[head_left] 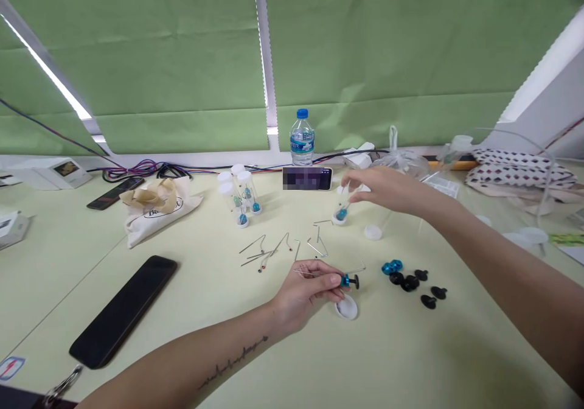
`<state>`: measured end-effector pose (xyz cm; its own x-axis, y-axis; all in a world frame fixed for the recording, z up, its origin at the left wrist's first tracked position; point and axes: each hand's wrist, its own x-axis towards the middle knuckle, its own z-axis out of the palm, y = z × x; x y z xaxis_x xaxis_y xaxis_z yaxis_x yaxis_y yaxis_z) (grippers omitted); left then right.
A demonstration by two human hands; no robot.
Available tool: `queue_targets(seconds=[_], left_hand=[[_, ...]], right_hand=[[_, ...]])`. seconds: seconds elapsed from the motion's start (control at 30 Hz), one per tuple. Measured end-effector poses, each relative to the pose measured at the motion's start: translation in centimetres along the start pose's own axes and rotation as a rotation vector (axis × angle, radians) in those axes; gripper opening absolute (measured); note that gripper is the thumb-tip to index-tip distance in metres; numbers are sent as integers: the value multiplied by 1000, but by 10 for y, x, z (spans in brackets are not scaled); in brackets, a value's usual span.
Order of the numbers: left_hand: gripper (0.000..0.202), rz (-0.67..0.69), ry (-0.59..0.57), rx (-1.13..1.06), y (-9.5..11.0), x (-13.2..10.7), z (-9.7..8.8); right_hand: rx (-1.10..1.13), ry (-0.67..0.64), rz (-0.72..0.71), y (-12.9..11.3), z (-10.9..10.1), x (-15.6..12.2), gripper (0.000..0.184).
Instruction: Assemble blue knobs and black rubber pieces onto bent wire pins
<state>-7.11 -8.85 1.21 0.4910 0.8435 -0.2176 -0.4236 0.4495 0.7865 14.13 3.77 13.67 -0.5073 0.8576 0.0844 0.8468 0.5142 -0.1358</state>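
1. Left hand [312, 284]: lower centre of frame, over the bench [201, 275]. Grip closed, thumb and fingers pinching a blue fitting [345, 281]; black disc-ended piece [354, 282] sticks out of it toward frame right.
2. Thin bent rod [359, 269] shows just right of the left fingers; cannot tell whether it is held or lies behind.
3. White cap [347, 307] sits right under the left fingertips, partly covered by them.
4. Right hand [371, 187]: right of centre, reaching in from the right edge. Thumb and fingers curve about the top of a clear tube [341, 205]; cannot tell whether the grip is pressed onto it or merely around it.
5. That tube stands upright on a white end, a blue piece visible low inside. A loose white lid [373, 232] lies to its right.
6. Similar capped tubes [239, 196] stand grouped left of centre, blue pieces in them.
7. Bent metal rods [264, 254] lie scattered across mid-frame, between the tube group and the left hand.
8. Right of the left hand: small cluster of blue parts [392, 267], with black disc-shaped parts [429, 301] beside and below.
9. Dark phone [123, 311], lower left; water bottle [302, 141], upper centre.
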Motion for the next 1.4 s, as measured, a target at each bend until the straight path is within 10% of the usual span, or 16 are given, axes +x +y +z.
queue_targets(seconds=[0.8, 1.07, 1.4], left_hand=[[28, -24, 3, 12, 1, -1, 1], [26, -16, -8, -8, -1, 2, -1], [22, -5, -9, -31, -2, 2, -1]], right_hand=[[36, -35, 30, -5, 9, 22, 35], [-28, 112, 123, 10, -2, -22, 74], [-3, 103, 129, 13, 28, -53, 52]])
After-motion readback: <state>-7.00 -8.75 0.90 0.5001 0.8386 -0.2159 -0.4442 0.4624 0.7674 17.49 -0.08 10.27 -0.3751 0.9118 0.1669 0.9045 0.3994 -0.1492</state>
